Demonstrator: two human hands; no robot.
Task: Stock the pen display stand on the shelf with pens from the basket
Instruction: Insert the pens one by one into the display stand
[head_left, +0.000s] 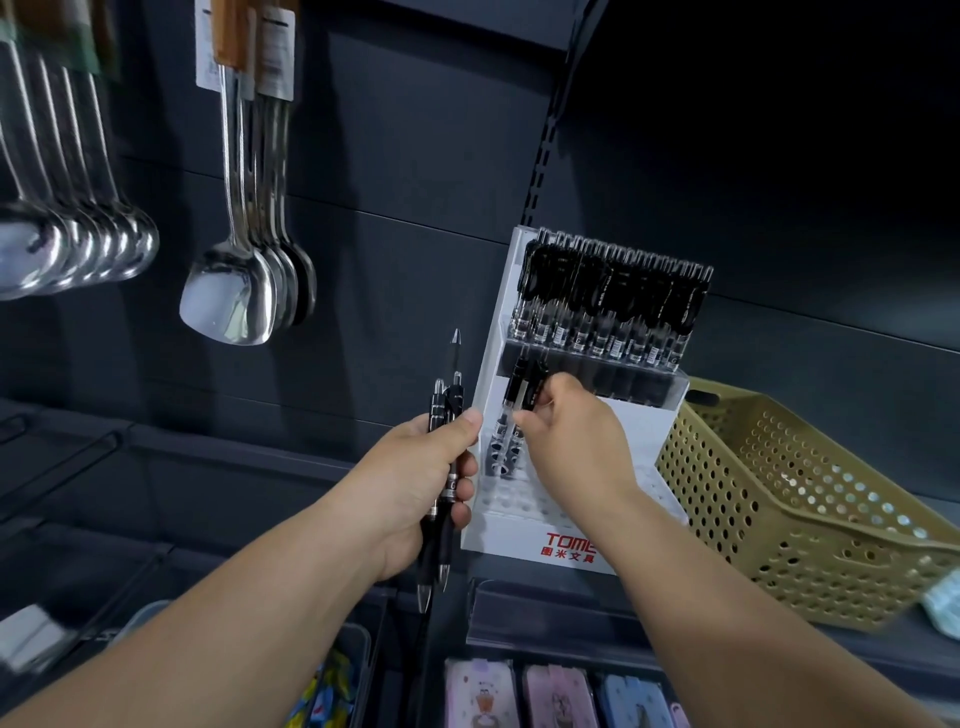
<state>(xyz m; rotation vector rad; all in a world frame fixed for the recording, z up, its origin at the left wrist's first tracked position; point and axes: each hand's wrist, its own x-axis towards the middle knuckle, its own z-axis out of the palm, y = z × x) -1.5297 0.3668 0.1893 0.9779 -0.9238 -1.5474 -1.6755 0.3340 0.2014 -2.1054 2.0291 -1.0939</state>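
- Upper left of the frame: I see a row of shiny steel ladles (78, 249) hanging, and just right of them a bunch of steel spatulas (234, 296).
- Left of centre: the left hand (415, 483) has its fingers wrapped round a small bundle of black click pens (448, 410), held upright just beside the stand's left edge.
- Centre: the white tiered pen display stand (519, 543) carries a full row of black capped pens (613, 301) on its upper tier.
- At the lower tier's left end, the right hand (571, 431) pinches a clear-barrelled black pen (511, 415) between thumb and curled fingers; its lower end sits in the stand.
- Right: a tan perforated plastic basket (753, 499) touches the stand's right side.
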